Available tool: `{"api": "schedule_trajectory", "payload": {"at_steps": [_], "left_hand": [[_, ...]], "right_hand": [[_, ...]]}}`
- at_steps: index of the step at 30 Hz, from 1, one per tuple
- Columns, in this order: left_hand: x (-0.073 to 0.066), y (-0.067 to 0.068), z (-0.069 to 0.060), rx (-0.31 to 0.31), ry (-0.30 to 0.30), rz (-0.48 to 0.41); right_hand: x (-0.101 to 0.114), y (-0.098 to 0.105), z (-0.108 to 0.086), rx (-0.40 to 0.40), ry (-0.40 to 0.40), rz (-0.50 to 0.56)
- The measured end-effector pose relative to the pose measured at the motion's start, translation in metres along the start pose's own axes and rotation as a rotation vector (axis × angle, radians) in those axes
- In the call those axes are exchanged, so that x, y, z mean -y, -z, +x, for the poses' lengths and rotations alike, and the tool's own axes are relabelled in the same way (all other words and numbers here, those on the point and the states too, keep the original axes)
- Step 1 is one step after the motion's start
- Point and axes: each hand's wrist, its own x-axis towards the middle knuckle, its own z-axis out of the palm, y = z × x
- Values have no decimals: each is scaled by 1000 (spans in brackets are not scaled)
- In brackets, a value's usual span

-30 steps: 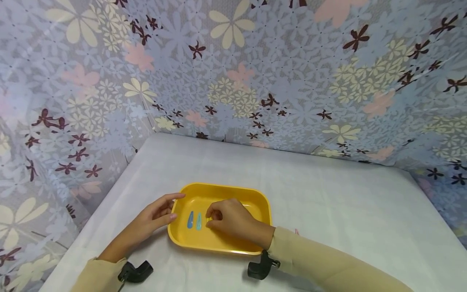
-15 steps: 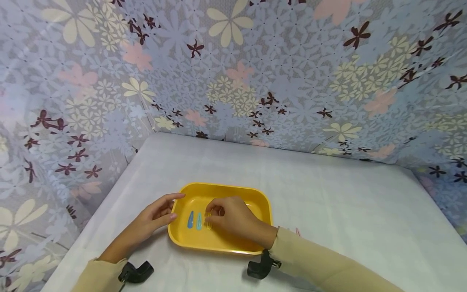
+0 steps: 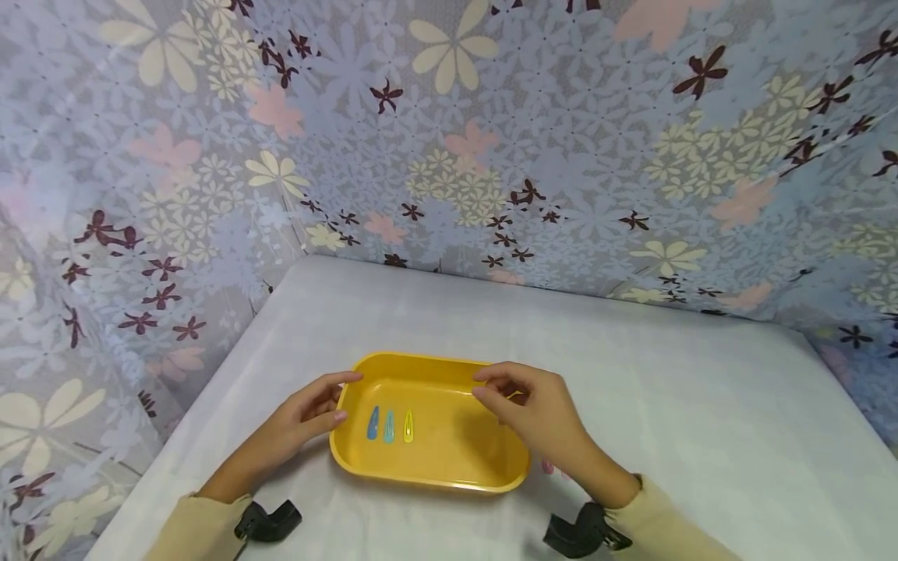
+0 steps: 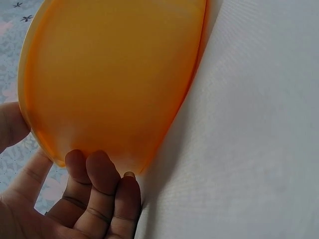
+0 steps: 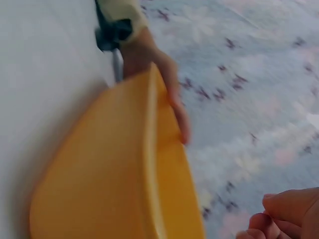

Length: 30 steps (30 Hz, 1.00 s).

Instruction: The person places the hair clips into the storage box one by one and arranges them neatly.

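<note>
A yellow tray (image 3: 449, 460) sits on the white cloth. Inside it lie three snap hair clips in a row: a blue clip (image 3: 373, 423), a light turquoise clip (image 3: 389, 427) and a yellow clip (image 3: 408, 427). My left hand (image 3: 295, 418) holds the tray's left end; in the left wrist view, curled fingers (image 4: 103, 172) press its outer wall. My right hand (image 3: 536, 401) hovers over the tray's right rim, fingers loosely bent, nothing seen between them. Pink hair clips (image 3: 548, 467) lie outside the tray, partly hidden behind my right hand and wrist.
White cloth (image 3: 631, 374) covers the table around the tray. A flower-patterned fabric (image 3: 449, 156) rises behind and at the left. A black wrist camera (image 3: 578, 534) is strapped on the right wrist, another black camera (image 3: 270, 520) on the left.
My right hand has let go of the yellow clip beside the turquoise one and moved right, to the tray's right rim. The left hand has stayed on the tray's left end.
</note>
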Motion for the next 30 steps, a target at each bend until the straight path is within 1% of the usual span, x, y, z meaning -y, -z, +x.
{"api": "schedule_trajectory", "payload": {"at_steps": [3, 5, 9, 13, 15, 17, 20, 24, 26, 30], "left_hand": [[-1, 1, 1, 4, -18, 4], [0, 1, 2, 5, -33, 10], [1, 1, 1, 8, -45, 4], [0, 0, 1, 6, -49, -3], [1, 0, 1, 5, -52, -1], [1, 0, 1, 4, -47, 0], [3, 0, 1, 2, -34, 0], [4, 0, 1, 1, -30, 0], [3, 0, 1, 1, -31, 1], [1, 0, 2, 5, -29, -2]], "right_hand": [[-4, 27, -13, -50, -26, -5], [-8, 42, -22, -77, -49, -42], [-17, 68, -43, -105, -151, -105], [-29, 85, -66, -108, -271, -131], [-36, 90, -76, -109, -314, -140], [-45, 92, -83, -109, -341, -160], [-57, 91, -90, -112, -338, -203], [-70, 85, -97, -135, -281, -315], [-73, 81, -99, -153, -250, -391], [-76, 75, -101, -165, -210, -498]]}}
